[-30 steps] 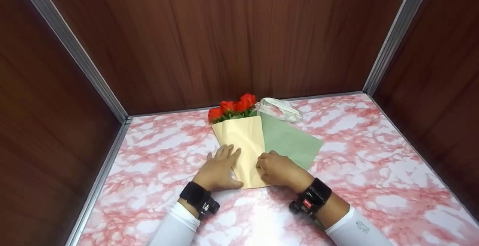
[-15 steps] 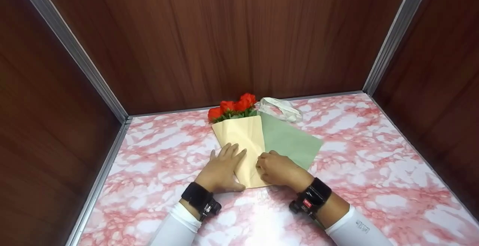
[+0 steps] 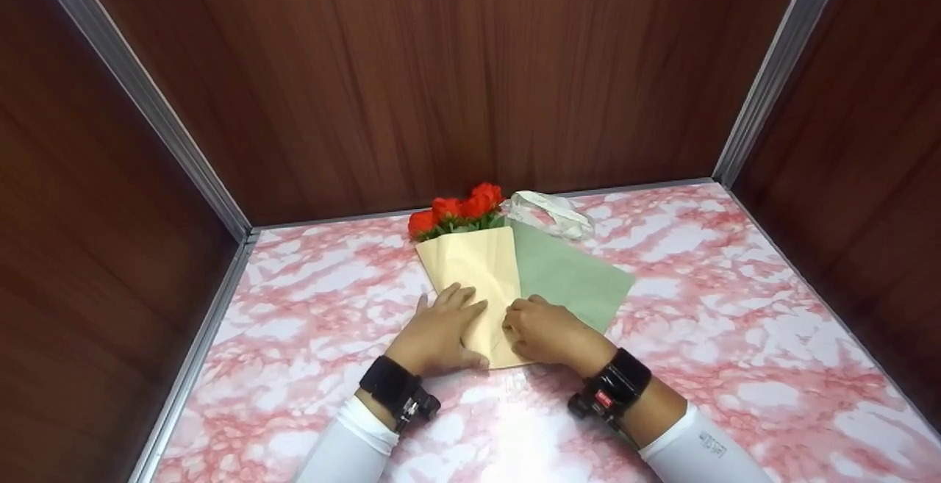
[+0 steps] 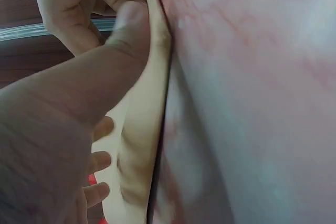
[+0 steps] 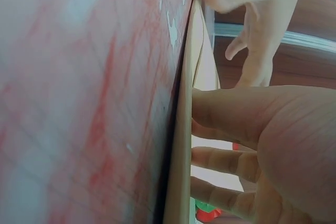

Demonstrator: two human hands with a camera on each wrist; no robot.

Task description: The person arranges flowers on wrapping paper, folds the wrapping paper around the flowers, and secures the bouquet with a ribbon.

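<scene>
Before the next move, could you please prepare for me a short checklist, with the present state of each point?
1. Red flowers with green leaves show above the smooth beige paper: ok.
2. Left hand touches the beige paper: ok.
3. Right hand pinches the paper, not only presses: cannot tell.
4. Flat green paper is folded over the beige: not ok, it lies spread out.
5. Looped white ribbon is tied around the paper: not ok, it lies beyond.
</scene>
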